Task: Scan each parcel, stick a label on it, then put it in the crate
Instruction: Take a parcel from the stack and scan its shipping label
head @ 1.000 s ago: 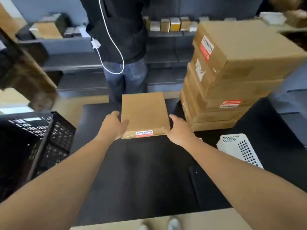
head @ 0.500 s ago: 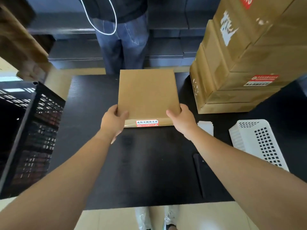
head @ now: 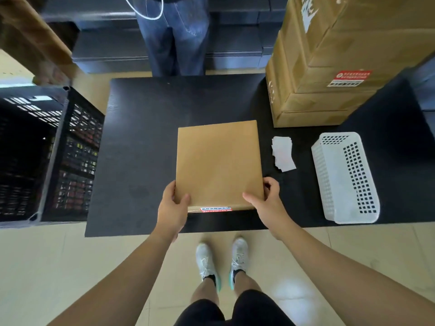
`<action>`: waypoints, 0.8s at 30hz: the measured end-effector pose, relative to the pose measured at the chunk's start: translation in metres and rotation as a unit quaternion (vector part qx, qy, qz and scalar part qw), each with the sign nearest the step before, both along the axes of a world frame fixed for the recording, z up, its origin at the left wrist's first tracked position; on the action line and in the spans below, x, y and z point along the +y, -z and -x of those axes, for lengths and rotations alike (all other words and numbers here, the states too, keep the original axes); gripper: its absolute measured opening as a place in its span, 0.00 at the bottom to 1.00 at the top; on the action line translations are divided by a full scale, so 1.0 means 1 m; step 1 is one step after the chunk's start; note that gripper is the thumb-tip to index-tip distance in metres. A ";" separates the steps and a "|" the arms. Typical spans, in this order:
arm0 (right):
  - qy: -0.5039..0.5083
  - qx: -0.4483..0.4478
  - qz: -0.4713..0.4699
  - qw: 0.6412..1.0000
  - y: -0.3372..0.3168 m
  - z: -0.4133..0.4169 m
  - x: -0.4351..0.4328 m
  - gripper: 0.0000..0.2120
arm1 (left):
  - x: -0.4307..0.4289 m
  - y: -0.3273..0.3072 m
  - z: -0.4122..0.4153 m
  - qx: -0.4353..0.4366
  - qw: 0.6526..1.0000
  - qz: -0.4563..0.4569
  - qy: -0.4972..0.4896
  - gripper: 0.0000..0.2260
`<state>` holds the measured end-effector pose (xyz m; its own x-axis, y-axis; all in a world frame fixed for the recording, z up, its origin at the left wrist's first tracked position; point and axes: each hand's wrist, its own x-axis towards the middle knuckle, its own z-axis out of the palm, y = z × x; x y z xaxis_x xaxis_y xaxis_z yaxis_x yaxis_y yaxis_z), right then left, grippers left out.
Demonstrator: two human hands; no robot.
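A flat brown cardboard parcel [head: 217,161] lies near the front edge of the black table [head: 146,128], with a red and white sticker on its near side. My left hand [head: 173,210] grips its near left corner, thumb on top. My right hand [head: 268,203] grips its near right corner the same way. A black plastic crate [head: 50,156] stands to the left of the table. A small pile of white labels [head: 282,152] lies just right of the parcel.
A tall stack of brown cartons [head: 329,60] fills the table's back right. A white perforated basket [head: 346,177] lies on its side at the right. A person in jeans [head: 174,36] stands beyond the far edge. My feet are below the front edge.
Both hands have drawn the parcel from the far side of the table toward me, to its front edge. My view has tilted down, so the floor and my shoes now show.
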<state>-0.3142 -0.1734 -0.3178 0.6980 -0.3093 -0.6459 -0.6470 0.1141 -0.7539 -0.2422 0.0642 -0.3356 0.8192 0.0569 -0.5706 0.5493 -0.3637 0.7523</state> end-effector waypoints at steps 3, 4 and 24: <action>0.033 -0.040 -0.008 0.999 -0.025 0.004 -0.005 0.24 | -0.005 -0.005 -0.001 0.007 0.998 0.009 0.065 0.25; 0.040 -0.055 0.012 0.998 -0.034 0.006 -0.008 0.25 | -0.009 -0.008 -0.001 0.015 0.996 0.003 0.093 0.24; -0.069 -0.047 0.156 0.984 -0.044 -0.022 0.029 0.28 | 0.022 -0.087 -0.038 -0.048 0.992 0.094 0.064 0.18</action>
<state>-0.2924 -0.1439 -0.2736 0.7992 -0.3802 -0.4656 -0.5665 -0.2173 -0.7949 -0.2040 0.0863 -0.2483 0.8638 -0.1506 -0.4808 0.4309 -0.2739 0.8599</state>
